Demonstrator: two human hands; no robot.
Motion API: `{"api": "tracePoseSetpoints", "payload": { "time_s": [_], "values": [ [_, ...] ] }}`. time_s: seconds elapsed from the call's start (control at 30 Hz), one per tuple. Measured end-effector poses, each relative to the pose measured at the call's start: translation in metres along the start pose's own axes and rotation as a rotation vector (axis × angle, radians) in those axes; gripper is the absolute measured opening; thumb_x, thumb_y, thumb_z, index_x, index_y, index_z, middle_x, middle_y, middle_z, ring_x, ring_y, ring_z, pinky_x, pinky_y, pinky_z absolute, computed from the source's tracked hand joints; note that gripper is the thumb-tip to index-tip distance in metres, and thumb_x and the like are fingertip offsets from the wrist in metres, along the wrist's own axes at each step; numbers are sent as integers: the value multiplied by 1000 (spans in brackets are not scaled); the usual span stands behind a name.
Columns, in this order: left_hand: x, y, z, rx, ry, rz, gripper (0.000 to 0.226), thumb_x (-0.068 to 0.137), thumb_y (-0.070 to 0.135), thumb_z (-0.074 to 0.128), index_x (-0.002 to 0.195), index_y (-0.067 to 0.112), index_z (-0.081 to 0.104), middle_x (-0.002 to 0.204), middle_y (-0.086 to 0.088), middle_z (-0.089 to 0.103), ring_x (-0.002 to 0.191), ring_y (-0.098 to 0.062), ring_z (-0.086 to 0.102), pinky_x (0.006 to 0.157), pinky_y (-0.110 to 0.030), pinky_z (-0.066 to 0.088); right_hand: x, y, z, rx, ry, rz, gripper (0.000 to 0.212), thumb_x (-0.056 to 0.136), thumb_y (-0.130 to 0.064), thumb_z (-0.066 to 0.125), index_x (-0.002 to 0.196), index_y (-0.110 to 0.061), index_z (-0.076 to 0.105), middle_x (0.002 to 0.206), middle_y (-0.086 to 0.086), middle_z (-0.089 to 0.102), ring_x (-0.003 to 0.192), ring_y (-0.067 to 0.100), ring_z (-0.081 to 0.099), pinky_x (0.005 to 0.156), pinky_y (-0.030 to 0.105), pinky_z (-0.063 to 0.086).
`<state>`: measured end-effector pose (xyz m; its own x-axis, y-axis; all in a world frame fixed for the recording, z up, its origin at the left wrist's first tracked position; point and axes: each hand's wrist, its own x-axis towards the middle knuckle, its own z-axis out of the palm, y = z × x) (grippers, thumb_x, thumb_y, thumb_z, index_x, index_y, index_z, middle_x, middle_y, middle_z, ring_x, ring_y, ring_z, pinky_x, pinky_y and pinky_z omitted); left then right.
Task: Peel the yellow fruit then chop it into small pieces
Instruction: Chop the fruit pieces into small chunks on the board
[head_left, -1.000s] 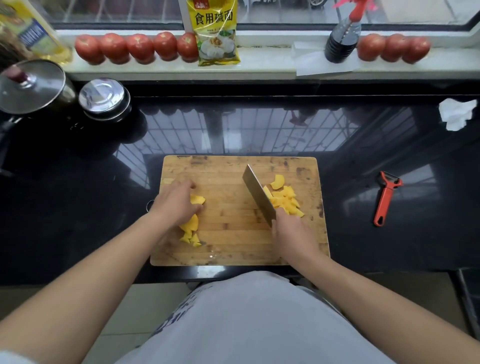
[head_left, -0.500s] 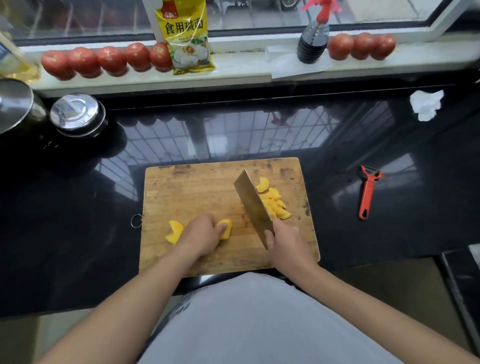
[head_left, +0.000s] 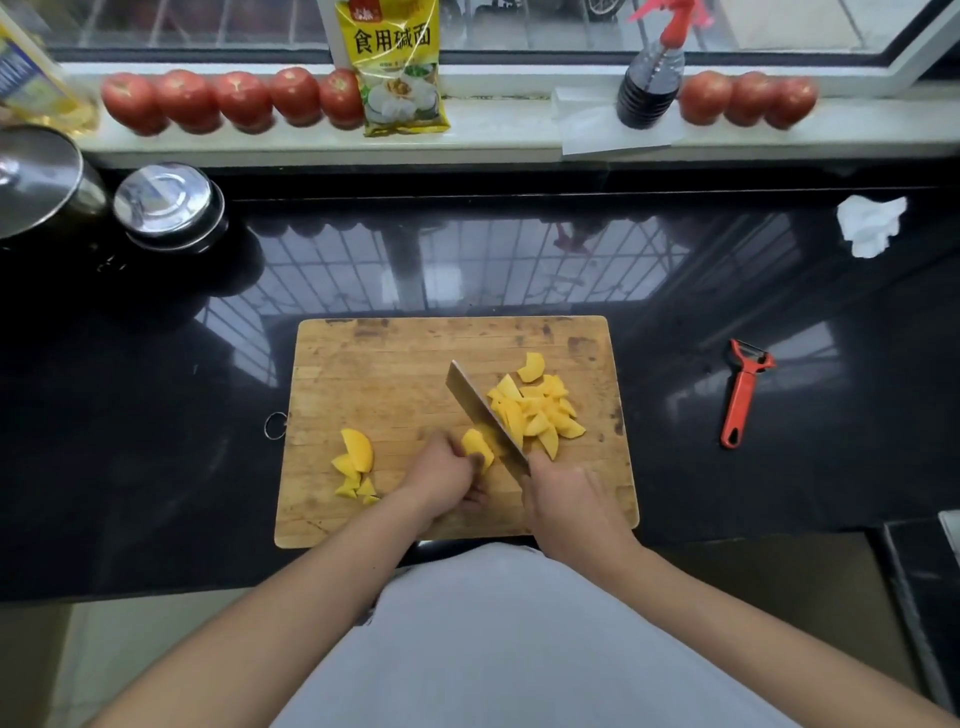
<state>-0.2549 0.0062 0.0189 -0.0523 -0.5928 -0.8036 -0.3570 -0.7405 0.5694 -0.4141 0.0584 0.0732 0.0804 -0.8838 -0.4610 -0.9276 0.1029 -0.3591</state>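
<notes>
A wooden cutting board (head_left: 363, 358) lies on the black counter. My left hand (head_left: 447, 475) holds a slice of yellow fruit (head_left: 477, 446) near the board's middle, right beside the cleaver blade (head_left: 485, 410). My right hand (head_left: 563, 491) grips the cleaver's handle, the blade angled up and left. A pile of chopped yellow pieces (head_left: 540, 410) lies to the right of the blade. A smaller group of yellow slices (head_left: 356, 460) lies on the board's left part.
A red peeler (head_left: 743, 392) lies on the counter right of the board. A crumpled white tissue (head_left: 870, 226) sits far right. Two steel lidded pots (head_left: 166, 205) stand at the back left. Tomatoes (head_left: 234, 98), a yellow packet (head_left: 397, 65) and a dark spray bottle (head_left: 649, 83) line the windowsill.
My left hand has carried a fruit slice from the left group rightward up to the cleaver blade. The cleaver has stayed by the chopped pile.
</notes>
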Motion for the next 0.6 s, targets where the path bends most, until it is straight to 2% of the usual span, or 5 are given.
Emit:
{"api": "tracePoseSetpoints", "payload": {
  "time_s": [0.1,0.2,0.33,0.47,0.6],
  "values": [
    [0,-1,5,-40,36,-10,13,106,24,53,100,21,42,92,-23,75,78,-36,77,72,-49,66,-4,6,3,-84,-49,-29,12,101,-14,40,96,-25,41,77,-4,51,74,27,54,65,45,52],
    [4,-1,8,-28,53,-5,13,106,26,52,113,16,44,90,-20,74,69,-32,76,61,-41,64,-7,6,2,-100,-121,-29,17,99,-11,40,96,-27,35,76,-7,40,78,27,49,66,38,39],
    [7,3,11,-43,73,-21,19,105,21,48,122,13,46,84,-19,73,61,-29,73,52,-34,59,-10,3,-1,-125,-164,-48,14,99,-9,38,96,-23,35,82,-2,43,80,29,48,68,37,32],
    [7,5,12,-56,80,-34,19,104,18,45,122,12,49,83,-19,72,63,-31,74,54,-36,60,-14,0,-8,-111,-228,-20,7,100,-18,44,106,-17,47,83,0,47,80,28,49,67,37,37],
    [5,9,13,-38,87,-34,22,101,10,41,121,14,50,87,-21,73,68,-34,76,55,-38,62,-5,-7,-3,-108,-237,34,14,99,-8,41,109,-13,49,95,9,61,92,33,63,68,38,42]
  ]
}}
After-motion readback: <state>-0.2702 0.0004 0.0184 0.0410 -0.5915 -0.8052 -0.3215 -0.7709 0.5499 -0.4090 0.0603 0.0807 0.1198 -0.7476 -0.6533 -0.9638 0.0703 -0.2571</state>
